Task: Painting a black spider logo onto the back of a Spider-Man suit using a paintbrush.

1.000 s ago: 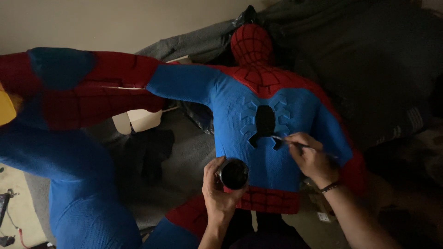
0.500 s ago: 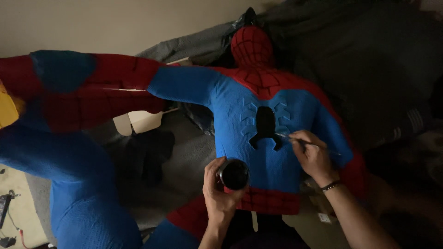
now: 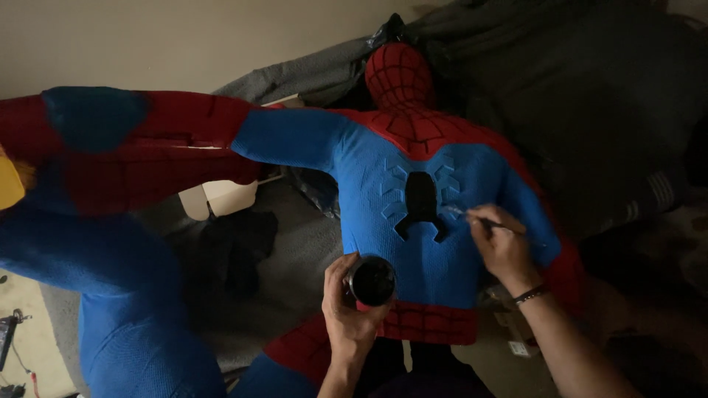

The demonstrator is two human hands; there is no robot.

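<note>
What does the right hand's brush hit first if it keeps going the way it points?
Likely the raised spider emblem on the blue costume back: the right hand aims the thin brush left toward its right-side legs. The tip looks at or near the surface; depth is unclear.

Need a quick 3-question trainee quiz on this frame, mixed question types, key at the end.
1. True or false: the left hand holds a small round black pot with its open top facing the camera.
2. Which thing does the right hand hold? A) a thin paintbrush B) scissors C) a spray can
3. Fill in: the brush tip meets the raised blue spider legs beside the ____ spider emblem on the back of the blue and red textured costume torso.

Key: 1 true; 2 A, the thin paintbrush, pinched in a fingertip grip; 3 black.
</note>
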